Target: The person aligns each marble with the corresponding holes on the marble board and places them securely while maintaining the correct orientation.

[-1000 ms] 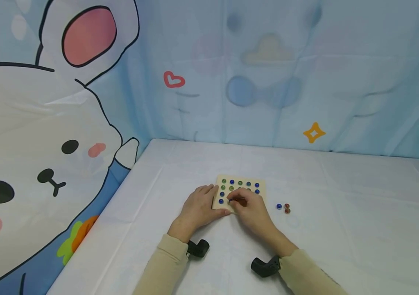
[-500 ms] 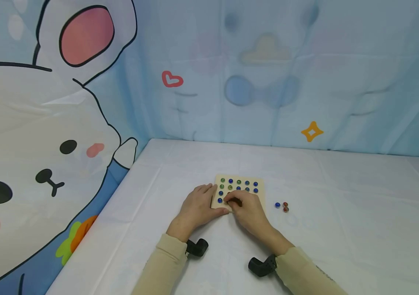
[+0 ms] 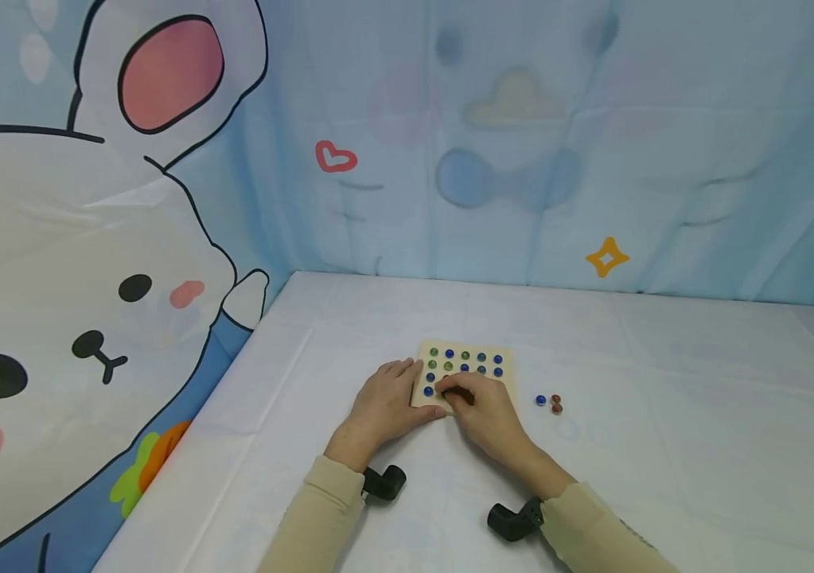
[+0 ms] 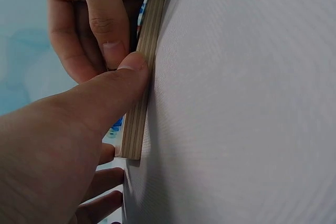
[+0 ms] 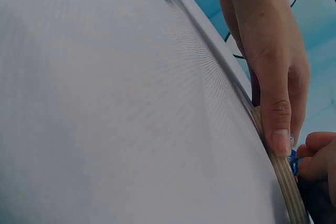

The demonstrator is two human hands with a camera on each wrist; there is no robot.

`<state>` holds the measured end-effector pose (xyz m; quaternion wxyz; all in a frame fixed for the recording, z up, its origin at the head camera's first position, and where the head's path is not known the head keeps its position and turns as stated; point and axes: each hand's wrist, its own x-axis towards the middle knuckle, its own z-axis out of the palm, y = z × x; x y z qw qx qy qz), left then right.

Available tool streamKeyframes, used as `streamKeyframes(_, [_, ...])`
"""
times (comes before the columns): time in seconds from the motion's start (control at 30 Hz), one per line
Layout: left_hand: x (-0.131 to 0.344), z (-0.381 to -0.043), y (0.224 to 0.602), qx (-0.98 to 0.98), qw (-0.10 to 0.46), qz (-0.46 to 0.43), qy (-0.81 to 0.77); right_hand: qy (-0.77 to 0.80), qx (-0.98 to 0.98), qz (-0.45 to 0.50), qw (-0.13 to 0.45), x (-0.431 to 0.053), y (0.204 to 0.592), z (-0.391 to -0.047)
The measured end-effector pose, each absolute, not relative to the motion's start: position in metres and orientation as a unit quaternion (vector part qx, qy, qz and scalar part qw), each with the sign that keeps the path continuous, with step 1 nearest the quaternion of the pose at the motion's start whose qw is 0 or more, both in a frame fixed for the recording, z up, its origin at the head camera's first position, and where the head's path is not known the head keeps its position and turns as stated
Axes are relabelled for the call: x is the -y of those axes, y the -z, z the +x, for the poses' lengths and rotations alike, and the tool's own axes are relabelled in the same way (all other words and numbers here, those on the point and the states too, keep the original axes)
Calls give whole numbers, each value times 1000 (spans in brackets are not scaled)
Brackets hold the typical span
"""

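Observation:
A pale wooden board (image 3: pixel 505 358) holds rows of blue and green marbles. At its left edge lies my left hand (image 3: pixel 387 402), fingers fairly straight, thumb touching the front edge. In the left wrist view that thumb (image 4: pixel 131 65) presses against the layered side of the board (image 4: pixel 137 124). Over the front row is my right hand (image 3: pixel 487 410), thumb and index finger pinched together at a marble that the fingers hide in the head view. Blue glass (image 5: pixel 294 165) shows beside those fingertips in the right wrist view. Part of the board is hidden under the right hand.
Right of the board lie a blue marble (image 3: pixel 540 400) and two reddish-brown marbles (image 3: pixel 556 404) on the white tablecloth (image 3: pixel 664 414). A printed blue curtain (image 3: pixel 392 223) hangs behind the table. A black camera mount (image 3: pixel 514 521) juts from the right wrist, another (image 3: pixel 385 482) from the left.
The right hand has shifted slightly left over the front row, and the blue marble seen at its fingertips is now covered. My left hand and the loose marbles stay put.

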<state>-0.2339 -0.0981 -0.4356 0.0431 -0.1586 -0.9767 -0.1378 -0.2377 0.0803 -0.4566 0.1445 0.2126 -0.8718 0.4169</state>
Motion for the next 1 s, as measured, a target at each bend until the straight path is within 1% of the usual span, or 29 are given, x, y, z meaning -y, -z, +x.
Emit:
streamKeyframes(0.5, [97, -233, 436, 977, 40, -154, 142, -444, 867, 204, 99, -88, 449, -234])
streamKeyframes(0.73, [96, -233, 435, 978, 39, -151, 141, -445, 865, 208, 105, -100, 440, -231])
streamKeyframes(1.0, [96, -232, 434, 978, 36, -151, 141, -422, 874, 204, 127, -116, 436, -231])
